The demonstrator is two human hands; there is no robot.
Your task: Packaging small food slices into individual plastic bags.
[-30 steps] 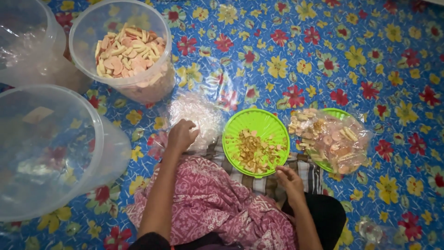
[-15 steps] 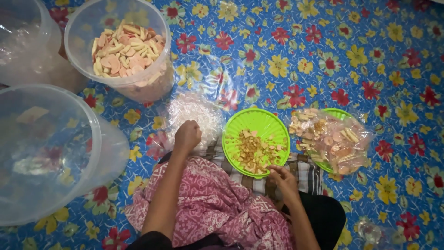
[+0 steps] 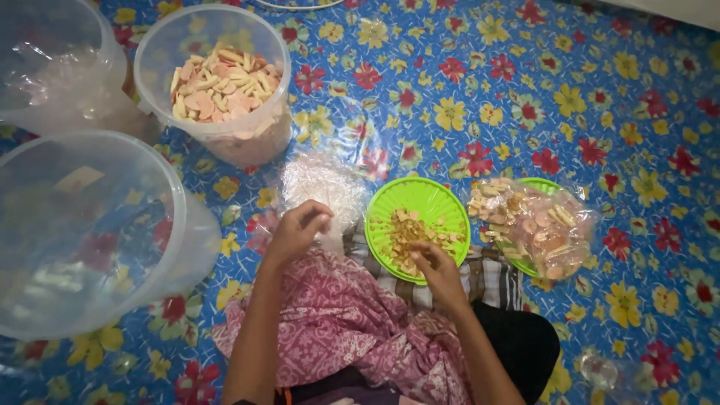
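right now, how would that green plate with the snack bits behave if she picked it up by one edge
The green plate looks like thin plastic, so it is probably light and may flex a little. It is shallow, and the snack bits lie loose on it, so tilting would likely let them slide off. Her right hand reaches into them at the near rim.

clear tub [image 3: 82, 232]: cut off left | right hand [image 3: 439, 270]: fingertips hide some crumbs
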